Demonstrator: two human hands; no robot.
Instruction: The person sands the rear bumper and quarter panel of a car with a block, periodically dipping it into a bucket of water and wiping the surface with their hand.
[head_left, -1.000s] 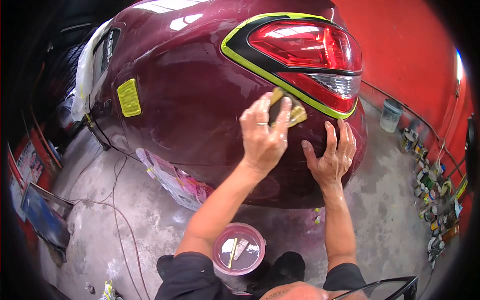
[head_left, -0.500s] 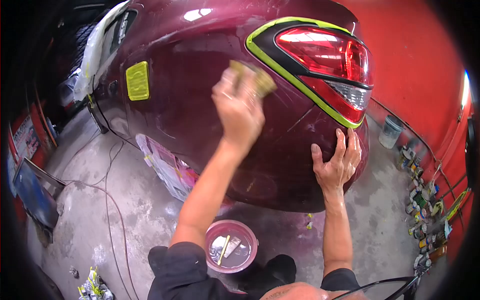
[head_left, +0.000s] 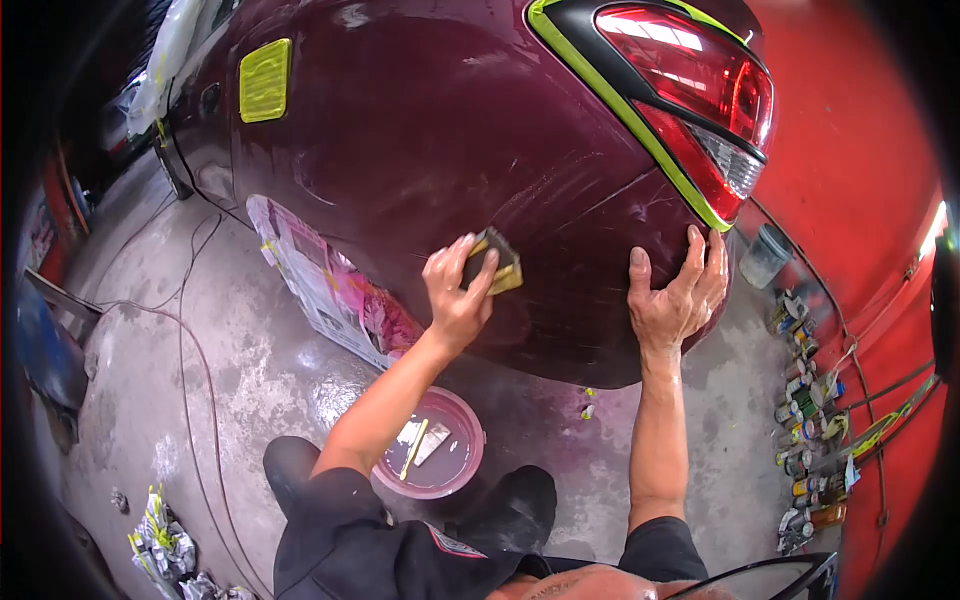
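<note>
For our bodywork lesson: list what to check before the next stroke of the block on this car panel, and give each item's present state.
1. Grip of left hand on sanding block is closed: ok.
2. Block lies against the panel: ok.
3. The right hand is flat on the panel, apart from the block: ok.
4. The green tape lines the tail light edge: ok.
5. The pink bucket stands close by the knees: ok.
6. Wear of the block's abrasive face: cannot tell.

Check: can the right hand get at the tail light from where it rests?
Probably yes. The right hand lies open on the car body, fingertips just under the green tape edging the tail light, with nothing between them. The left hand grips a sanding block, aside.
</note>
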